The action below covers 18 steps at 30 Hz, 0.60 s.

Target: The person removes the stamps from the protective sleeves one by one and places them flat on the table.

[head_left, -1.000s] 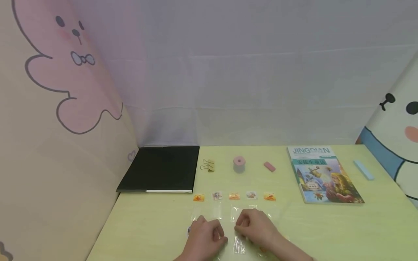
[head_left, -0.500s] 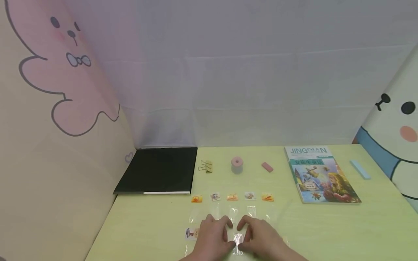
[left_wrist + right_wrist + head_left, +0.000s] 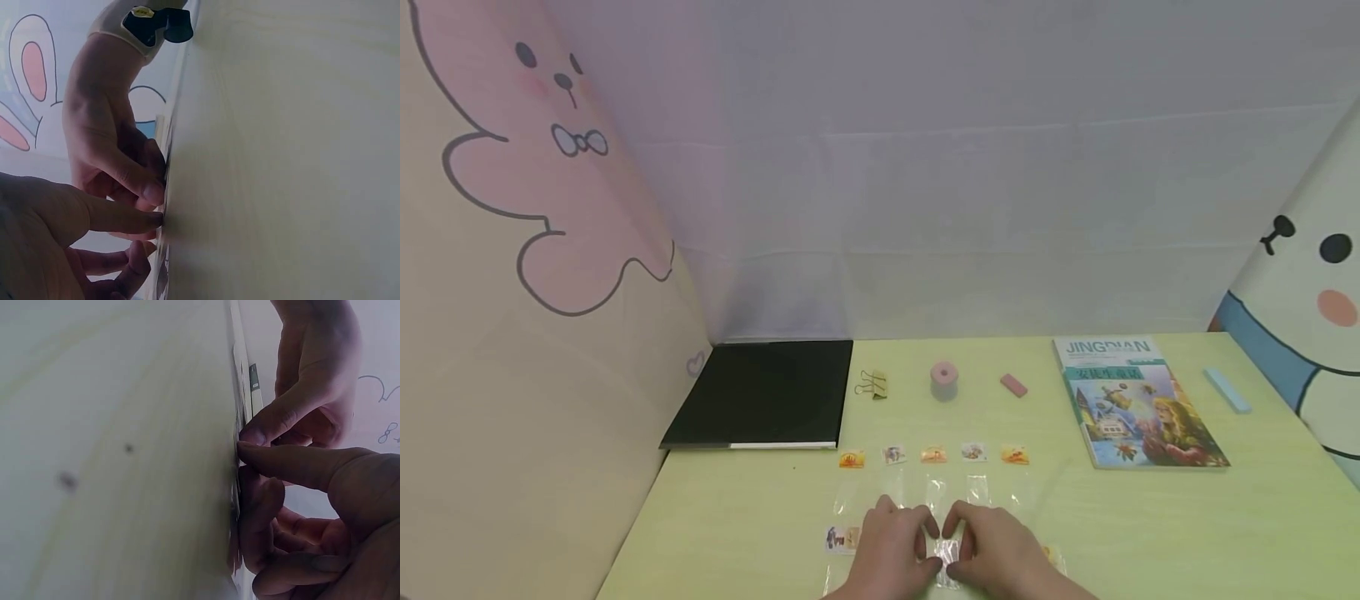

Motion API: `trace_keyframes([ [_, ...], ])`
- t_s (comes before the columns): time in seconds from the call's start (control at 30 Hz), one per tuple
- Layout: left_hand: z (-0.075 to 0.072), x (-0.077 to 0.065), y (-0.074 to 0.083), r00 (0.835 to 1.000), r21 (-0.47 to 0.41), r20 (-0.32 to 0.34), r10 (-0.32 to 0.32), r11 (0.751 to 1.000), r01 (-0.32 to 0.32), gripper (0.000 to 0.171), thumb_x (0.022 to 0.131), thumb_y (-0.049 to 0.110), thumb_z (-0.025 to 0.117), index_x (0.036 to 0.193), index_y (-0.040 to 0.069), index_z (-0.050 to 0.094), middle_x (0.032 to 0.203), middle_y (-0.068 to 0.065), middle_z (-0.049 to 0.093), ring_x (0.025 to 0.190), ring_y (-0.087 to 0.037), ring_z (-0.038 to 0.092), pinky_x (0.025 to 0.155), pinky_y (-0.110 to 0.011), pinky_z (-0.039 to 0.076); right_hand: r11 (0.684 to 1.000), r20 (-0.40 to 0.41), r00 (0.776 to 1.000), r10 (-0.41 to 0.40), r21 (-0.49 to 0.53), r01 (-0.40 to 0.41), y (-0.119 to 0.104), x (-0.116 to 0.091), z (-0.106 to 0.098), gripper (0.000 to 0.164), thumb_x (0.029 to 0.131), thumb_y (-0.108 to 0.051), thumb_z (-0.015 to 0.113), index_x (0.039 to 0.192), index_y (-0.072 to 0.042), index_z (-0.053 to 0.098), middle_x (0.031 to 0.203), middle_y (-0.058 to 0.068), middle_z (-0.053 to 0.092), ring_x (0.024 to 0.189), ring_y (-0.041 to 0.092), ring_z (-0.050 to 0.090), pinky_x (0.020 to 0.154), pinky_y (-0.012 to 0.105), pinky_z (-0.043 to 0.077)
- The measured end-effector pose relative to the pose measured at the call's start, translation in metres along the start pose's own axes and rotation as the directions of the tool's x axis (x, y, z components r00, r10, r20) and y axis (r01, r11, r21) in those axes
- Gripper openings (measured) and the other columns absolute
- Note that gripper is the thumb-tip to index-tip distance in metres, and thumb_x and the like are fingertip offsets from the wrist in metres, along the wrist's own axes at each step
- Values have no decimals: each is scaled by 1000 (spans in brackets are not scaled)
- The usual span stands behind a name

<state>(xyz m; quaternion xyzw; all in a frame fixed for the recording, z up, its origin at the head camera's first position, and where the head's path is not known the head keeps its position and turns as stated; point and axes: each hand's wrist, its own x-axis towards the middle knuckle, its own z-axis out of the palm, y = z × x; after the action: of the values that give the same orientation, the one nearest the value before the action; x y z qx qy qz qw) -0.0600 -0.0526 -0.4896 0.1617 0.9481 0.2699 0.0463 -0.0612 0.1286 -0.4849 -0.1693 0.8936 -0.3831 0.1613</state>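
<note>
A clear plastic pocket sheet [image 3: 936,492] lies flat at the table's near side, partly covered by both hands. My left hand [image 3: 891,546] and right hand [image 3: 996,546] face each other over its middle. Thumb and forefinger of each are bent and spread apart, tips touching the sheet around a shiny pocket [image 3: 947,552]. Small stamp-like pictures [image 3: 842,539] show in the sheet left of the left hand. In the left wrist view the left hand [image 3: 50,237] has its thumb on the sheet; the right wrist view shows the right hand [image 3: 350,494] likewise. Anything under the fingertips is hidden.
Several stamp-like pictures [image 3: 933,454] lie in a row beyond the sheet. Farther back are a black folder [image 3: 763,392], a binder clip [image 3: 874,384], a pink-topped roll [image 3: 944,382], a pink eraser [image 3: 1013,385], a book [image 3: 1138,408] and a light blue stick [image 3: 1227,390].
The right hand's thumb and fingertips have spread apart, and both hands have come together over the middle pocket. In the last half second they have barely moved.
</note>
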Motion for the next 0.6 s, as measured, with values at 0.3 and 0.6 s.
trace_keyframes([
  [0.3, -1, -1, 1, 998, 45, -16, 53, 998, -52, 25, 66, 30, 80, 81, 30, 61, 71, 17, 46, 76, -7, 32, 70, -25, 28, 999, -23, 1000, -4, -41, 3, 0, 3, 1, 24, 71, -24, 74, 89, -23, 58, 60, -15, 49, 52, 0, 43, 50, 21, 35],
  [0.6, -2, -1, 2, 999, 32, 5, 40, 999, -40, 32, 66, 29, 79, 91, 30, 59, 78, 17, 47, 80, -7, 33, 72, -26, 29, 987, -129, 990, -62, -154, 42, -1, 7, 3, 15, 72, -23, 73, 79, -25, 60, 73, -12, 45, 64, 1, 41, 58, 22, 38],
])
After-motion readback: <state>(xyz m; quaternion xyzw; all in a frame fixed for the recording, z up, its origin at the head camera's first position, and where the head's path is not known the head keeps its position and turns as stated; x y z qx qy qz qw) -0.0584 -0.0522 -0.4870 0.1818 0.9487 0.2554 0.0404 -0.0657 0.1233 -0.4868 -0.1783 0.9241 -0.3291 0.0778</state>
